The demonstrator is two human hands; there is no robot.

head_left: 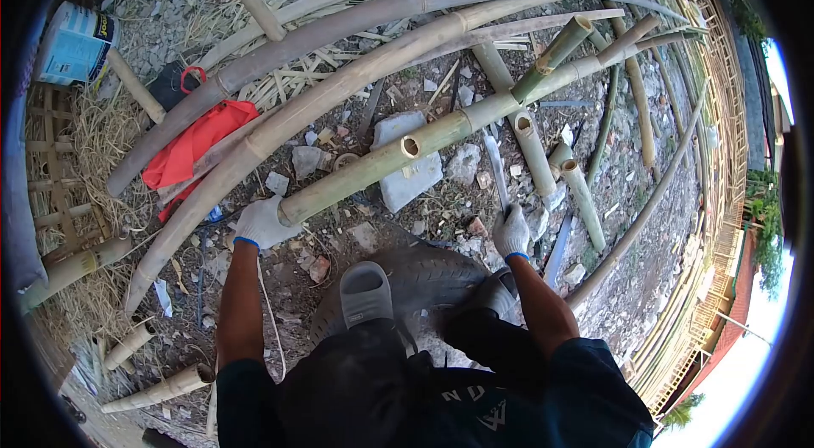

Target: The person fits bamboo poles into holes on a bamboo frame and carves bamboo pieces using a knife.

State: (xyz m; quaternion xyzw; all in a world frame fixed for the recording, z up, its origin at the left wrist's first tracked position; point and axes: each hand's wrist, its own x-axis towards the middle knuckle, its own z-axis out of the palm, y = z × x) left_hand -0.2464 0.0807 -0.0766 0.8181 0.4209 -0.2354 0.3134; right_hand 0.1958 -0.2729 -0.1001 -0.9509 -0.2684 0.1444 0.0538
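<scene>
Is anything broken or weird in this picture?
The bamboo pole by the gloved left hand has an opening in its upper side, which looks odd, though it may have been cut on purpose. A crumpled red cloth lies among the other poles, bright against all the dull bamboo.

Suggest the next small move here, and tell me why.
Probably lift the blade to the bamboo pole: the right hand grips the blade, its tip close beside the pole, while the left hand holds the pole's near end, likely steadying it.
</scene>
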